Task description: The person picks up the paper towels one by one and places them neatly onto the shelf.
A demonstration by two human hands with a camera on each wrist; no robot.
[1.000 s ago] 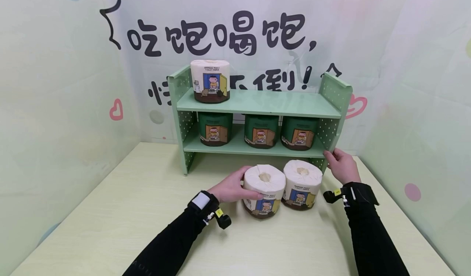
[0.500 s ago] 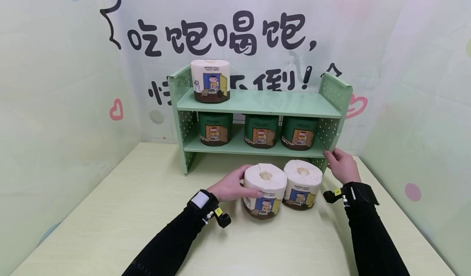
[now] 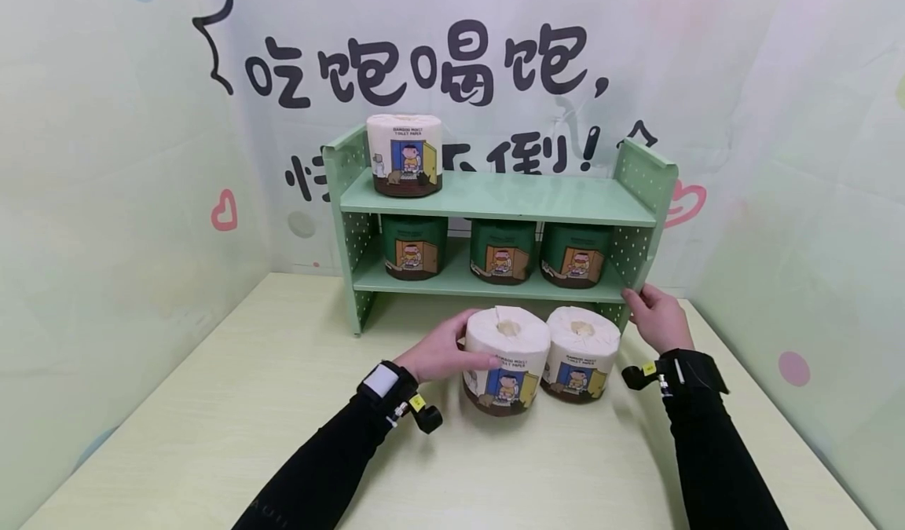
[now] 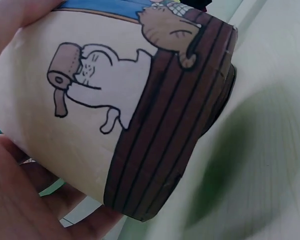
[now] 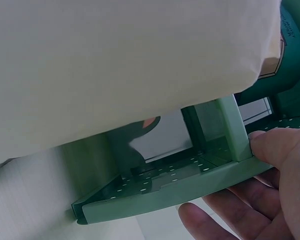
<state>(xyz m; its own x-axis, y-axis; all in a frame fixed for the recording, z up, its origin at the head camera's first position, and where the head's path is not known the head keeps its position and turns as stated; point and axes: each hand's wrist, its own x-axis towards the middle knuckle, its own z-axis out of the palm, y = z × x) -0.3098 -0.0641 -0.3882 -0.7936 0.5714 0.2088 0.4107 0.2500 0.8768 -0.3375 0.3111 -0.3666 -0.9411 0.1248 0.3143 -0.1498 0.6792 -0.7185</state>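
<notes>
My left hand (image 3: 441,349) grips a white-wrapped toilet paper roll (image 3: 507,345), thumb across its front and fingers round its far side. In the left wrist view the roll's brown-striped bottom (image 4: 155,125) looks raised off the table, with a shadow beneath. Just right of it, a second white toilet paper roll (image 3: 581,353) stands on the table, its left side partly hidden. At the lower right side of a green shelf (image 3: 495,196), my right hand (image 3: 657,318) holds the edge of the side panel (image 5: 175,195), thumb on one face and fingers on the other.
On the shelf's upper level, a white roll (image 3: 404,157) stands at the left end. Three green-wrapped rolls, one at the middle (image 3: 502,254), stand on the lower level. The pale tabletop (image 3: 247,373) meets printed walls at back and sides.
The roll in my left hand has risen a little, after a slight shift right and then back left, and the hand has moved with it. My right hand stays on the shelf.
</notes>
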